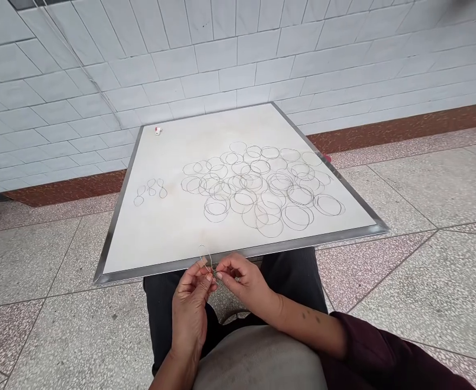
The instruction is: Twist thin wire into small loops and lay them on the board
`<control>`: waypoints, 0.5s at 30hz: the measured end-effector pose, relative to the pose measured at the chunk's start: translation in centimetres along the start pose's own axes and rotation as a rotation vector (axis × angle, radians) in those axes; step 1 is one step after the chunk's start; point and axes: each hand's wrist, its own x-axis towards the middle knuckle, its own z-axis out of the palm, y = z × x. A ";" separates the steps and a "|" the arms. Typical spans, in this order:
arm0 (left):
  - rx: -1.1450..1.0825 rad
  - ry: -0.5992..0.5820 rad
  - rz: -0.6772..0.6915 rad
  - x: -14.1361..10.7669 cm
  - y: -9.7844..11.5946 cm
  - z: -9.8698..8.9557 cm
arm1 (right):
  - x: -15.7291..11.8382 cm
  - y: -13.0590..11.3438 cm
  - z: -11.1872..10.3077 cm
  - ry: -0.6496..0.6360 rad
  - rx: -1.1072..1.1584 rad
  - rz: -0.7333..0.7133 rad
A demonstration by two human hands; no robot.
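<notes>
The lower part of the thin wire (210, 253) is hidden among the fingertips, so how it bends or crosses there cannot be made out; its upper part shows only faintly against the pale table (165, 238). Both forearms are cut off from full view, one by the lower edge, the other by a dark sleeve (368, 344). The left hand (191, 303) pinches the wire between thumb and fingers, while the right hand (242, 279) has thumb and forefinger drawn narrow on it just beside. The wire rises from between the two hands, over the table's near metal rim. Beyond, many wire rings (258, 181) lie spread and overlapping, too tangled to count. Left of them, well apart, lie a few figure-eight wires (152, 187). A small white-and-red object (158, 130), too small to identify, sits near the far left corner. A tiled wall (222, 59) stands behind the table.
</notes>
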 end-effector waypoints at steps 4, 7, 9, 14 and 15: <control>0.034 0.024 0.082 0.0 0.1 0.2 | 0.0 0.3 0.3 0.000 0.035 0.024; 0.047 0.026 0.108 0.0 0.2 0.2 | 0.1 0.3 0.5 0.006 0.054 0.037; 0.048 0.030 0.108 0.0 0.3 0.2 | 0.2 0.2 0.6 0.007 0.057 0.035; 0.040 0.016 0.097 0.2 0.6 0.0 | 0.5 0.0 0.8 -0.010 0.017 -0.005; 0.041 0.009 0.093 0.3 0.7 -0.1 | 0.5 0.0 0.8 -0.013 0.007 -0.015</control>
